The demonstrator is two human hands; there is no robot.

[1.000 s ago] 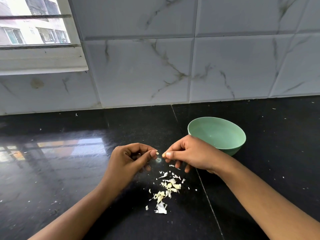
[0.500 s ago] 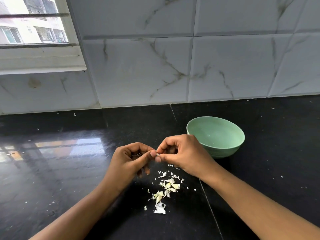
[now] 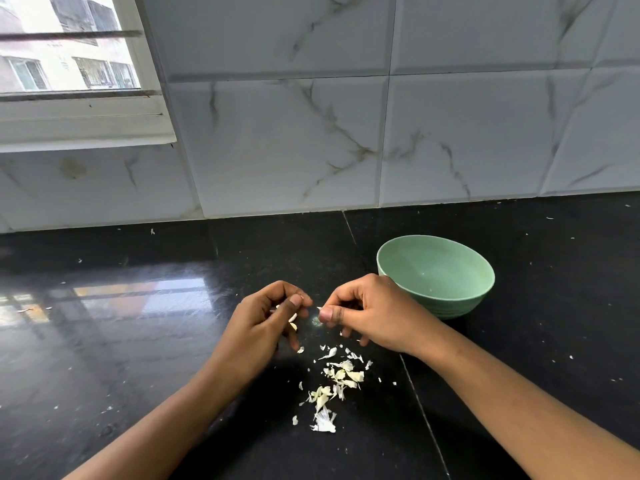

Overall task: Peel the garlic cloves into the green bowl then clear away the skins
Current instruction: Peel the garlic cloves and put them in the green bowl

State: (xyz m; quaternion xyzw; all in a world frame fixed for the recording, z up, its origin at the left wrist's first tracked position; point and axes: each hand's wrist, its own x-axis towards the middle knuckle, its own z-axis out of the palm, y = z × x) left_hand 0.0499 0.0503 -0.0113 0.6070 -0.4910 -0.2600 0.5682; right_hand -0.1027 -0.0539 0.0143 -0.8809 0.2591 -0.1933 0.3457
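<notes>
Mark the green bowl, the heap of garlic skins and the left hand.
green bowl (image 3: 436, 268): head view, inner wall.
garlic skins (image 3: 346, 375): head view, middle of the heap.
left hand (image 3: 256, 329): head view, back of the hand.

Single view here, worn on the head, wide-angle, looking forward and down, close over the black counter (image 3: 121, 358). Left hand (image 3: 256, 327) and right hand (image 3: 374, 317) sit centre frame; tiled wall (image 3: 450, 133) fills the top, window (image 3: 69, 64) upper left.
</notes>
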